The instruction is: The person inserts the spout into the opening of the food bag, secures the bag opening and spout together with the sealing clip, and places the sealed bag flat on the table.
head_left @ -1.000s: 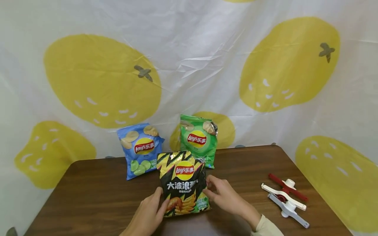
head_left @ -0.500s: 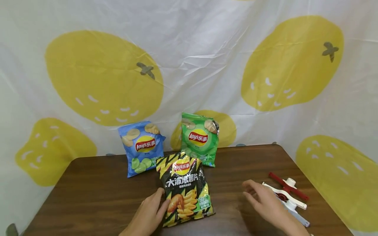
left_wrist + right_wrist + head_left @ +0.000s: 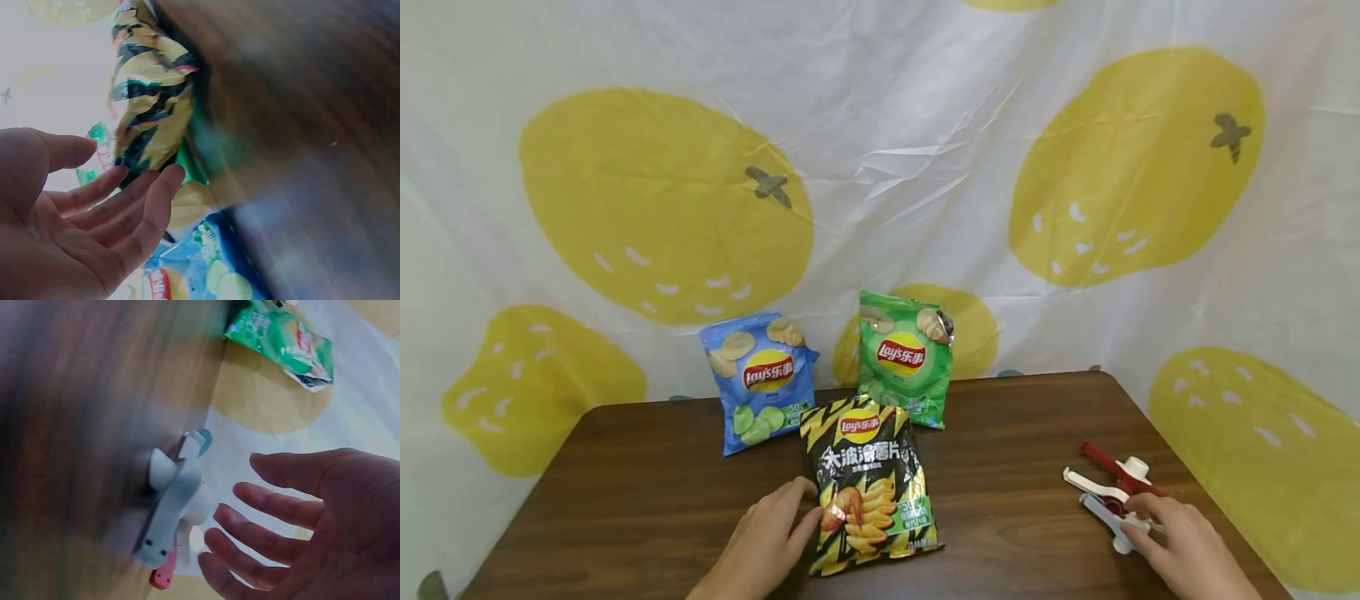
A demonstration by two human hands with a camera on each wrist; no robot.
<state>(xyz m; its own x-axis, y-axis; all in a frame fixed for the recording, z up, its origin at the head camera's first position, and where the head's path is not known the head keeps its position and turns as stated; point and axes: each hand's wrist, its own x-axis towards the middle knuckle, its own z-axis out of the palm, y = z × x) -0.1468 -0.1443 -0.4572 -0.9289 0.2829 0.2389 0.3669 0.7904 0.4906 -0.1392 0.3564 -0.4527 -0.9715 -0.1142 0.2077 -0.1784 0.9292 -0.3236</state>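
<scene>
A black and yellow bag of chips (image 3: pixel 872 492) lies tilted on the wooden table. My left hand (image 3: pixel 763 533) is at its left edge, with fingertips right by the bag and thumb apart. In the left wrist view, the relaxed fingers (image 3: pixel 147 219) are next to the striped side of the bag (image 3: pixel 153 94). Over at the right, my right hand (image 3: pixel 1187 542) reaches over a grey bag clip with a round spout (image 3: pixel 1101 512), overlapping part of it. The right wrist view shows loosely spread fingers (image 3: pixel 269 540) close to the grey clip (image 3: pixel 172 506), gripping nothing.
Behind the black bag stand a blue chip bag (image 3: pixel 767 375) and a green chip bag (image 3: pixel 902 354). A white clip (image 3: pixel 1093 483) and a red clip (image 3: pixel 1105 465) lie beside the grey one. A lemon-print cloth (image 3: pixel 910 167) hangs behind the table (image 3: pixel 647 500).
My right hand has left the black chip bag and moved right to the clips. The bag has leaned back and now lies flatter. My left hand stays at its left edge.
</scene>
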